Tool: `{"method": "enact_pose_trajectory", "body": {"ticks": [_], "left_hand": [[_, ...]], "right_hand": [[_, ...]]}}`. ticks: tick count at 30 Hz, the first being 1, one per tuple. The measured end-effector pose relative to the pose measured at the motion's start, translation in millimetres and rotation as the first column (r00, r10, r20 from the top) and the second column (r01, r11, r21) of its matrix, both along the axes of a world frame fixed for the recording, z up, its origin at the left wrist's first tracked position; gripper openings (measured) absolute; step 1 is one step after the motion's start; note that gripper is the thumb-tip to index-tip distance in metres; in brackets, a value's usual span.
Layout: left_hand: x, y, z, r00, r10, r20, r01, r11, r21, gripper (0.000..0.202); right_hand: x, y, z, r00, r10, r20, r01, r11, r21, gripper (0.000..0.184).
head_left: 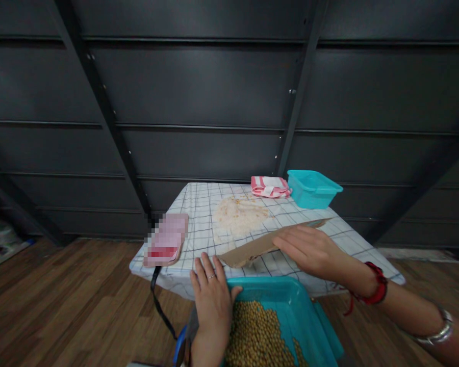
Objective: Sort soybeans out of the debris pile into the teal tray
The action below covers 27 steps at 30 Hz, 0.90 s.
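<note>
In the head view, the cardboard (248,250) slanted across the near part of the tabletop (199,224), its left end near the front edge, with the pale powder (239,216) just beyond it. The right hand (309,250) lay over the cardboard, fingers together; its thumb was hidden, so whether that grip pinched or merely pressed could not be told. The left hand (213,300) was spread, its thumb at the rim of the tray (268,282), which sat at the front edge with beans (258,331) inside. If the cardboard bent or tipped, powder could slip under its ragged lower side or catch in creases of the loose cloth. Should the tray drift from the edge, powder might fall through the gap; what supported it was out of sight. A snag on the strap (156,300) over the front edge could drag down the pink case (170,234) near the left corner.
</note>
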<state>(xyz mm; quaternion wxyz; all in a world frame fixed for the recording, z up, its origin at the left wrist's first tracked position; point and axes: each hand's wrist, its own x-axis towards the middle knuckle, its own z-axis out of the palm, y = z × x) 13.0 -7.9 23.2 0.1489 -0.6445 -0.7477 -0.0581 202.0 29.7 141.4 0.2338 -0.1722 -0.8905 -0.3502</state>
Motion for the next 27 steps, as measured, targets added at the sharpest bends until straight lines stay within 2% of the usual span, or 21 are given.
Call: {"method": "enact_pose_trajectory", "body": {"ticks": [18, 27], "left_hand": [[0.5, 0.3, 3.7, 1.0, 0.014, 0.009, -0.013, 1.0, -0.028, 0.077], [0.0, -0.6, 5.7, 1.0, 0.015, 0.017, -0.014, 0.999, -0.035, 0.067]], "right_hand": [[9.2, -6.1, 0.8, 1.0, -0.014, 0.02, 0.015, 1.0, -0.025, 0.031], [15.4, -7.7, 2.3, 0.999, -0.036, 0.0, 0.036, 0.999, -0.012, 0.027]]}}
